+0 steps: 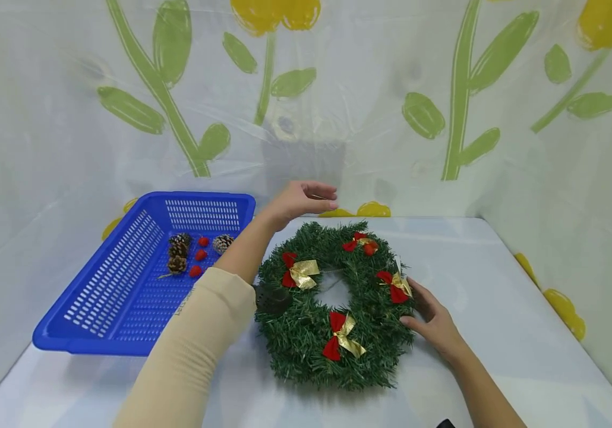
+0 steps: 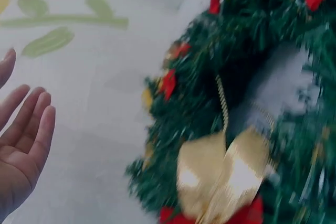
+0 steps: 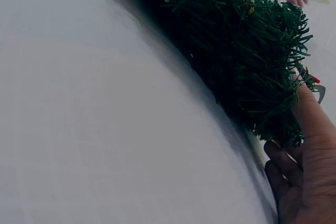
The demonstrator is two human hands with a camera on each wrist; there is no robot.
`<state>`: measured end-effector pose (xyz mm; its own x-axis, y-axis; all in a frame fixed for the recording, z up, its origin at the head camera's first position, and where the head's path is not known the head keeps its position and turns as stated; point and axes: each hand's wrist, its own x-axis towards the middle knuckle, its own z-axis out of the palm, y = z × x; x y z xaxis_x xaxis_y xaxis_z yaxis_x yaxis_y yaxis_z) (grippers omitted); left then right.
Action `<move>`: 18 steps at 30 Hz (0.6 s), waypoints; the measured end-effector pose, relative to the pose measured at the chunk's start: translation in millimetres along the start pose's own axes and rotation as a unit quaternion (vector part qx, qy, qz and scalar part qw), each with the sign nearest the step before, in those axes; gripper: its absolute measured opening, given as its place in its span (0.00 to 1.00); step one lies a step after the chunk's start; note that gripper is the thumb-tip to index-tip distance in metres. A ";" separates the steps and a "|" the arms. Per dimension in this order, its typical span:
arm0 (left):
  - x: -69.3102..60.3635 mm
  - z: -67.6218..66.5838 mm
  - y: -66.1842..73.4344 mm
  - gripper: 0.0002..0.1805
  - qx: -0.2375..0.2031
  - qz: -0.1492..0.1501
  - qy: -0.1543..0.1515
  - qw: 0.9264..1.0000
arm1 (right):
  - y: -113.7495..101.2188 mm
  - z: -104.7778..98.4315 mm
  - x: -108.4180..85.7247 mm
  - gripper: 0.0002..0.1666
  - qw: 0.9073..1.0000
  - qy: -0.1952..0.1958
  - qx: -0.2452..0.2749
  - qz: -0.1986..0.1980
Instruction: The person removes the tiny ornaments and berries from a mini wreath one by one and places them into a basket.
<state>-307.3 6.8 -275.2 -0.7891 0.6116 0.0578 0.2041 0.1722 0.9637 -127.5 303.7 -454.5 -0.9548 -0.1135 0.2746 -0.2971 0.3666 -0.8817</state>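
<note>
A green artificial wreath point(image 1: 290, 348) lies on the white table, decorated with several red and gold bows, such as the front bow point(image 1: 341, 336) and left bow point(image 1: 299, 271). A small red ball point(image 1: 370, 248) sits by the far bow. My right hand point(image 1: 437, 324) holds the wreath's right rim; in the right wrist view its thumb point(image 3: 312, 111) lies against the branches with fingers curled below. Above the wreath's far left edge my left hand point(image 1: 306, 201) is raised, fingers loosely bent, touching nothing. The left wrist view shows that hand point(image 2: 23, 148) apart from the wreath.
To the left stands a blue plastic basket point(image 1: 97, 291) with perforated walls. Inside are brown pine cones point(image 1: 177, 265), a whitish-tipped pine cone point(image 1: 223, 243) and small red balls point(image 1: 201, 255). A flower-printed sheet point(image 1: 370, 148) hangs behind the table point(image 1: 498, 285).
</note>
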 end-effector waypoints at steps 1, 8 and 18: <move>2.5 5.2 -0.8 0.23 0.000 0.002 -0.003 1.000 | -0.2 -0.2 0.6 0.45 1.000 0.000 0.000 -0.001; 16.2 49.2 -6.9 0.24 0.009 -0.013 -0.026 1.000 | 0.0 -2.0 -1.7 0.45 1.000 0.002 -0.005 0.002; 23.8 98.8 -25.8 0.22 0.017 -0.046 -0.017 0.999 | 2.0 -3.0 -4.9 0.45 1.000 0.004 -0.001 0.014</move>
<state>-274.1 93.2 -324.5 -0.7848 0.6184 -0.0401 0.1517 0.2545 0.9551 -123.4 307.7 -456.5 -0.9629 -0.0961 0.2521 -0.2697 0.3710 -0.8886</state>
